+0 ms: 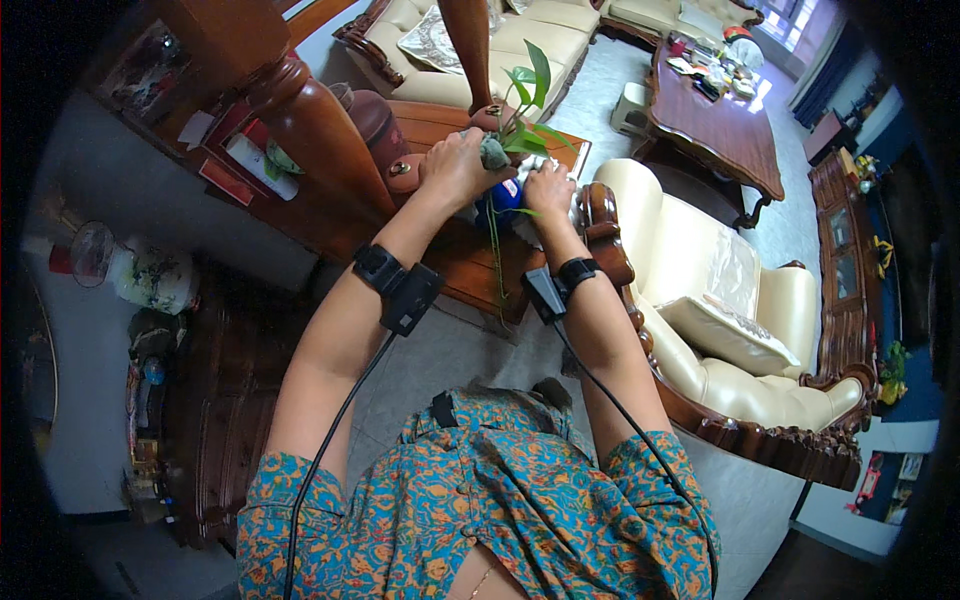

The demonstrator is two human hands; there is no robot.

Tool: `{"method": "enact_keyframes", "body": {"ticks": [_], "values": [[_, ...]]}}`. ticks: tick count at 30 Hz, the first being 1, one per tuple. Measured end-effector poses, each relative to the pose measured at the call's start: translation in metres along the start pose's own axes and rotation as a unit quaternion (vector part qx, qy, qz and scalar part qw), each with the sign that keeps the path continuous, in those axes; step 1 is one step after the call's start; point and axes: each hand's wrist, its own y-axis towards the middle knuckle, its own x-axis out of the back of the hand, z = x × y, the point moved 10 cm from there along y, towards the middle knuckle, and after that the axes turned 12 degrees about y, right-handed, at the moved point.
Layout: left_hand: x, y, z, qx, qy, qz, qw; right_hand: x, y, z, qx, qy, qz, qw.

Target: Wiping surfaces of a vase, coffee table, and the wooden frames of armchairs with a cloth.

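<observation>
My left hand (455, 168) is closed around the base of a leafy green plant (530, 85), where a small grey-green lump (494, 152) shows at my fingers. Whether that lump is a pot or a wad cannot be made out. A thin green vine (496, 265) trails down from the plant past the table's edge. My right hand (550, 188) has its fingers bent down over something whitish, mostly hidden. Between the two hands sits a rounded blue object (498, 204). Reddish-brown pots (405, 172) stand on the wooden side table (450, 118), left of my left hand.
Close on the left, a thick turned wooden post (318, 125) rises beside the table. A cream armchair (720, 260) with carved wood stands to my right. Farther off are a cream sofa (530, 40) and a long, cluttered coffee table (710, 125). Cables hang from both wrists.
</observation>
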Motion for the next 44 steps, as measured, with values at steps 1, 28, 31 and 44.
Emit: {"method": "enact_keyframes", "body": {"ticks": [1, 28, 31, 44], "values": [[-0.001, -0.003, 0.001, 0.003, 0.002, -0.001, 1.000, -0.001, 0.005, -0.002, 0.007, -0.001, 0.003, 1.000], [-0.055, -0.138, 0.175, 0.050, -0.167, 0.201, 0.964, -0.020, 0.011, -0.044, -0.001, -0.020, 0.051, 0.998], [-0.064, -0.138, 0.228, 0.116, -0.219, 0.179, 0.952, -0.005, -0.011, 0.002, -0.007, -0.003, 0.072, 0.997], [-0.118, -0.066, 0.196, 0.027, -0.497, 0.163, 0.852, 0.014, -0.100, 0.019, 0.061, 0.018, 0.180, 0.982]]}}
